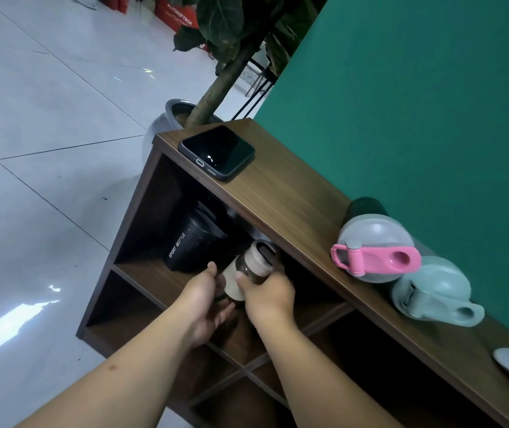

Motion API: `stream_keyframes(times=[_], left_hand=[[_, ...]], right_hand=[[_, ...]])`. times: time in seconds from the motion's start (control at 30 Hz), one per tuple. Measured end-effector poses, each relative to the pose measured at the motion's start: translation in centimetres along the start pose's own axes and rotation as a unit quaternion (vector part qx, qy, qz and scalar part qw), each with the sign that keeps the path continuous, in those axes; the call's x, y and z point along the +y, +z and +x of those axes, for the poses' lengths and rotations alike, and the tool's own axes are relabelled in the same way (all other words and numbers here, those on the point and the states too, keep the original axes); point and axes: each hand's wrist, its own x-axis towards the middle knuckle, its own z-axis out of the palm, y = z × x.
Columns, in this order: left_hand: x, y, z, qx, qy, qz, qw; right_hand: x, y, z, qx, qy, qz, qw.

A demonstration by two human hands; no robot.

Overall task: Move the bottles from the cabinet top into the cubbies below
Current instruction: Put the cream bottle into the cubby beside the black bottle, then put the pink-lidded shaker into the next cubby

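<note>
From the head view, we grip a small brown glass bottle with a beige cap (248,271) at the upper-left cubby's mouth, beside the black sport bottle (189,244): right hand (270,293) wrapped round it, left hand (205,299) cupped beneath, fingers loosely spread. Two lidded bottles (376,247) stand on the brown wooden cabinet top (281,196).

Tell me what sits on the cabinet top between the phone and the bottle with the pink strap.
Nothing. In the head view the cabinet top is bare wood from the phone to the bottle with the pink strap.
</note>
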Motion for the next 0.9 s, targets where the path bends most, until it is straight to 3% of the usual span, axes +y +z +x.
stream_keyframes(times=[0.13,0.2,0.3,0.37,0.4,0.5,0.6,0.73,0.9], left_hand=[[-0.1,-0.4,-0.9,-0.014,0.011,0.053,0.998],[0.1,-0.4,-1.7,-0.021,0.024,0.087,0.996],[0.6,-0.8,-3.4,-0.02,0.054,0.141,0.988],[0.8,-1.1,-4.3,-0.028,0.066,0.167,0.983],[0.9,-1.3,-4.9,-0.038,0.069,0.177,0.981],[1.0,-1.4,-6.6,-0.052,0.079,0.2,0.975],[0.7,-1.2,-7.4,-0.042,0.081,0.216,0.972],[0.3,-0.5,-7.9,-0.028,0.083,0.229,0.969],[0.2,1.1,-9.0,-0.04,0.106,0.256,0.96]], right_hand=[[-0.3,-2.5,-5.2,-0.038,-0.063,0.001,0.997],[-0.9,-4.7,-8.3,-0.028,-0.143,0.006,0.989],[-2.4,-10.1,-11.6,0.183,-0.327,-0.04,0.926],[-4.0,-14.1,-12.0,0.309,-0.333,-0.11,0.884],[-4.6,-16.0,-11.4,0.318,-0.289,-0.157,0.889],[-6.0,-19.6,-7.9,0.204,-0.148,-0.32,0.913],[-5.9,-19.9,-5.3,0.118,-0.133,-0.387,0.905],[-5.6,-18.8,-3.3,0.132,-0.168,-0.404,0.889],[-4.7,-18.8,-5.8,0.188,-0.27,-0.297,0.896]])
